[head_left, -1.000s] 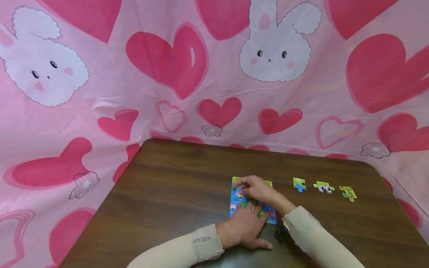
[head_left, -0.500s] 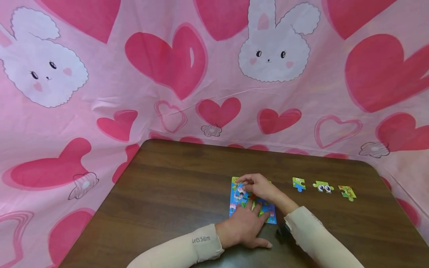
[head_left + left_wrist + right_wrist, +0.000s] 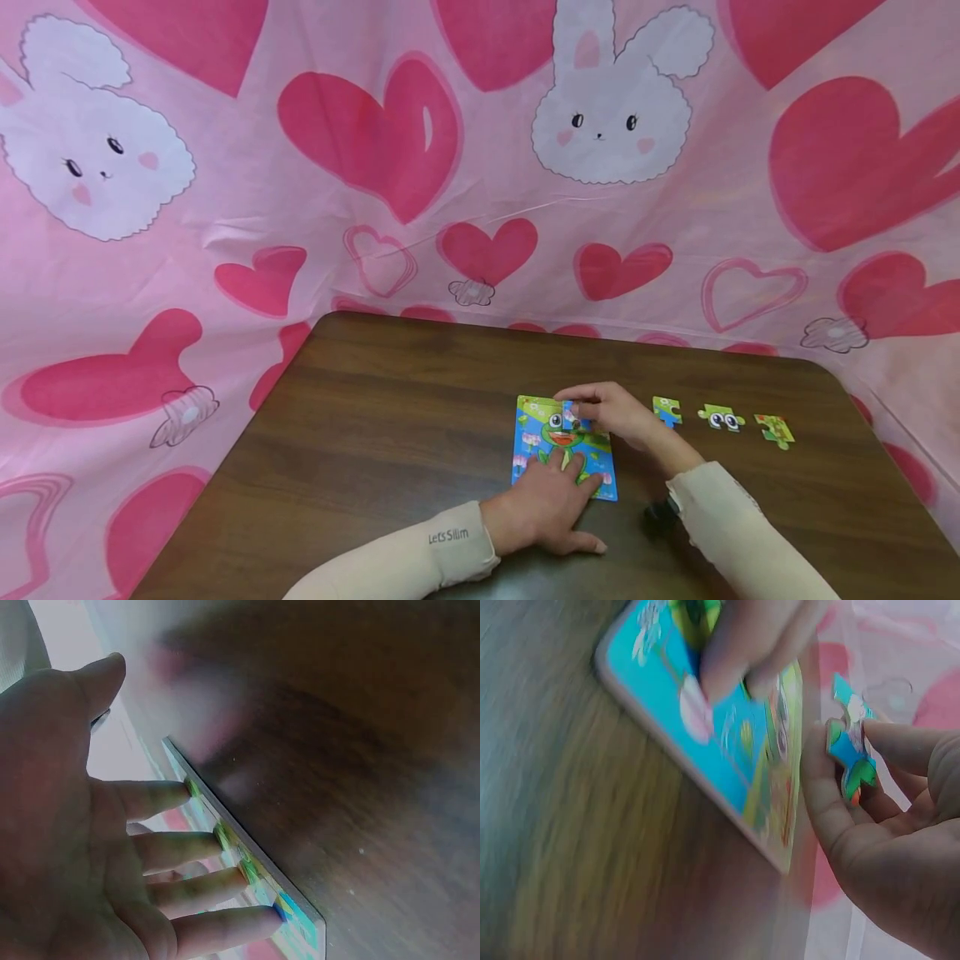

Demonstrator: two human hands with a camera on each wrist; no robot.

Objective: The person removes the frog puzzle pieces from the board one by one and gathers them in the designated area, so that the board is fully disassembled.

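A frog jigsaw board in blue and green lies on the table right of centre. My left hand rests on its near part with fairly straight, spread fingers; in the left wrist view the fingertips meet the board along its edge. Over the far right of the board, my right hand pinches a jigsaw piece between thumb and fingers. Blue, white, pink and green show on that piece, which is tilted up clear of the board in the right wrist view. The frog's lower body is partly covered by my left fingers.
Three loose jigsaw pieces lie in a row to the right: a green and blue one, one with two eyes and a green one with red. Behind the brown wooden table hangs a pink heart-and-rabbit cloth.
My right hand has moved right, from the board's upper left to its far right side, carrying the piece and uncovering the frog's face. My left hand has stayed put.
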